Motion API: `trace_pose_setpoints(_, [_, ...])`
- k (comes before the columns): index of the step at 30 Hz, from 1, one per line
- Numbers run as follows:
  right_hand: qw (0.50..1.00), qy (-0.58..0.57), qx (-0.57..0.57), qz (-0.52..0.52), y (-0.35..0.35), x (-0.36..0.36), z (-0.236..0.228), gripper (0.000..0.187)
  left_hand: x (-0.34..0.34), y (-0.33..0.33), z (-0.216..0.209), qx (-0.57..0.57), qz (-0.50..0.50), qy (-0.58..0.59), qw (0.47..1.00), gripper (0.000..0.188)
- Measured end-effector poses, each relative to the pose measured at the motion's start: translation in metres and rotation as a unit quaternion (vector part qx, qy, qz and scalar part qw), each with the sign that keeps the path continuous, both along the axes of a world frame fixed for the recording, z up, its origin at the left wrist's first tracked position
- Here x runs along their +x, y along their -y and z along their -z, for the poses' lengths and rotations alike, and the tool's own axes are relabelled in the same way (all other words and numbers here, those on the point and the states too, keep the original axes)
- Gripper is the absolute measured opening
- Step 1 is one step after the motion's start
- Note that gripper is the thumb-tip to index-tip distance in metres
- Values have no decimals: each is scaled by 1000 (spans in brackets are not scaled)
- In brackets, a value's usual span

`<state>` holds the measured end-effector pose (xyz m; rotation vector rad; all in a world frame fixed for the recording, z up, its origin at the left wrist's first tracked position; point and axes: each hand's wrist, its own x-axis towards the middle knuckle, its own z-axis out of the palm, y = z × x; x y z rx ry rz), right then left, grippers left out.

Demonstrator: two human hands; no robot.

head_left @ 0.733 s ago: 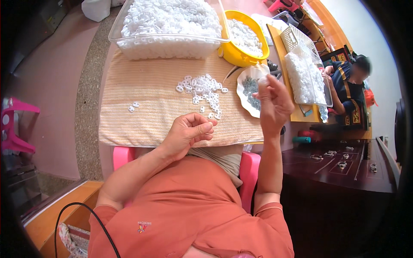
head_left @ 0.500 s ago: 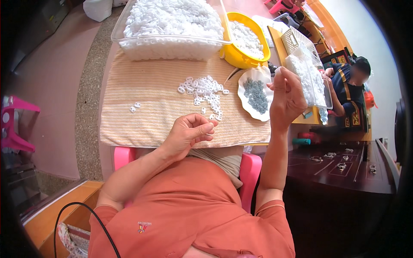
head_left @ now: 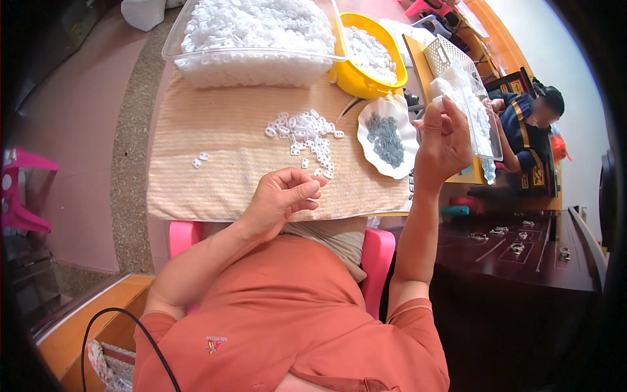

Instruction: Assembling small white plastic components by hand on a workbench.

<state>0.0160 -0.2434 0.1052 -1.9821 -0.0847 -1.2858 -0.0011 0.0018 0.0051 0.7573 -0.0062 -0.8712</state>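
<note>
My left hand [head_left: 285, 201] is held low over the near edge of the towel, thumb and fingertips pinched together; whatever they hold is too small to make out. Raised beyond the right side of the towel, my right hand [head_left: 444, 144] pinches a small white plastic piece [head_left: 437, 102] at its fingertips. Between the hands and the bin lies a loose pile of white two-holed plastic pieces [head_left: 304, 129]. A white scalloped plate [head_left: 406, 124], near my right hand, holds small grey-blue parts [head_left: 385, 142].
A clear bin [head_left: 261, 57] heaped with white pieces stands at the back, beside a yellow basin [head_left: 359, 83] of white parts. Two pieces [head_left: 200, 160] lie apart on the striped towel [head_left: 209, 124]. Another person [head_left: 529, 124] sits at the right, behind a clear tray [head_left: 486, 147].
The whole view has shifted slightly. My right hand has moved a little to the right and still pinches the white piece. My left hand keeps its pinch almost in place.
</note>
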Motion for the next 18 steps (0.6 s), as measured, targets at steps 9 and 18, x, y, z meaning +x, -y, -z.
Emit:
trace_pose_setpoints(9, [1000, 18, 13, -7, -1, 3, -5, 19, 1, 1, -1, 7, -5, -1, 1000, 7])
trace_pose_setpoints(18, [1000, 28, -5, 9, 11, 34, -9, 20, -3, 0, 0, 11, -4, 5, 1000, 9])
